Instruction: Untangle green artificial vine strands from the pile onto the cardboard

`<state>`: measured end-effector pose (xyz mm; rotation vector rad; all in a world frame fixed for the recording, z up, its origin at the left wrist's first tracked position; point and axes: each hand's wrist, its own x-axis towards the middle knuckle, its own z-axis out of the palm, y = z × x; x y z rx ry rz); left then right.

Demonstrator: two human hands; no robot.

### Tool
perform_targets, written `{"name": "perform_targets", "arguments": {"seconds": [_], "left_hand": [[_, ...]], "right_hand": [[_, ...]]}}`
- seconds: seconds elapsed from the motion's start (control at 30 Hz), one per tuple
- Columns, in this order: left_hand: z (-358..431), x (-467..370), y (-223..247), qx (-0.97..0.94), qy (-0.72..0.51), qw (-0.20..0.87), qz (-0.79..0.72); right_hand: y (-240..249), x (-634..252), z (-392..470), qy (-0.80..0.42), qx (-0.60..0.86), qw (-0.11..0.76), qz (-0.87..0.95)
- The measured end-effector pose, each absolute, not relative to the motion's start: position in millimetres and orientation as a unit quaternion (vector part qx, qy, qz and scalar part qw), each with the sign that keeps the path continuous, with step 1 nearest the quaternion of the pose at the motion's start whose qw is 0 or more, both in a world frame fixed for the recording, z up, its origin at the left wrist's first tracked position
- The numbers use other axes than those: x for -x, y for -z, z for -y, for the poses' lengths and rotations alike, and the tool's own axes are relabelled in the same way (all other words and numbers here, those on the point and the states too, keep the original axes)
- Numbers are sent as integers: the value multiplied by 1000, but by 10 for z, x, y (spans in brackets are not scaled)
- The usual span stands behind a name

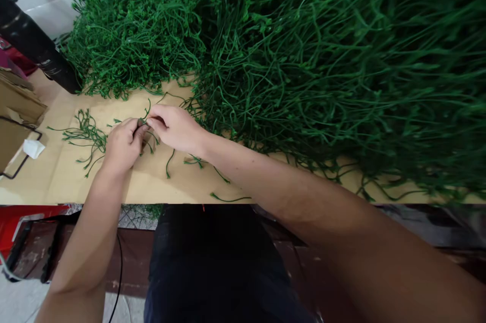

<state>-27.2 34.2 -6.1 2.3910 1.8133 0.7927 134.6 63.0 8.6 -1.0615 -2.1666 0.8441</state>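
My left hand (124,143) is closed in a pinch over the tan tabletop (87,186), with thin green artificial stems (146,125) between its fingers. Fingertip to fingertip with it, my right hand (172,125) pinches at the same stems from the right. Its fingers partly hide what it grips. A small bundle of similar stems (89,135) lies left of my left hand. Several loose stems (169,165) are scattered below and right of the hands.
A large heap of green stems (296,70) fills the back and right of the table. At the left stand a black cylinder (41,49) and a cardboard box (17,105), with a white scrap (33,148) nearby. Below the front edge is a red container (15,227).
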Motion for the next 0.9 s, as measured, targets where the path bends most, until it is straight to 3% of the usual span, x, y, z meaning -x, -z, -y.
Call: {"name": "perform_targets", "arguments": {"seconds": [0.37, 0.6, 0.77, 0.9], "left_hand": [[-295, 231, 31, -788, -234, 47, -568], [-233, 200, -39, -661, -395, 351, -533], [-267, 210, -70, -578, -431, 435, -539], [-293, 196, -77, -570, -409, 471, -535]], "right_hand": [[-42, -1328, -616, -319, 411, 278, 808], [-70, -1432, -711, -421, 369, 337, 757], [-59, -1378, -684, -484, 342, 393, 703], [-59, -1357, -632, -524, 295, 359, 714]]}}
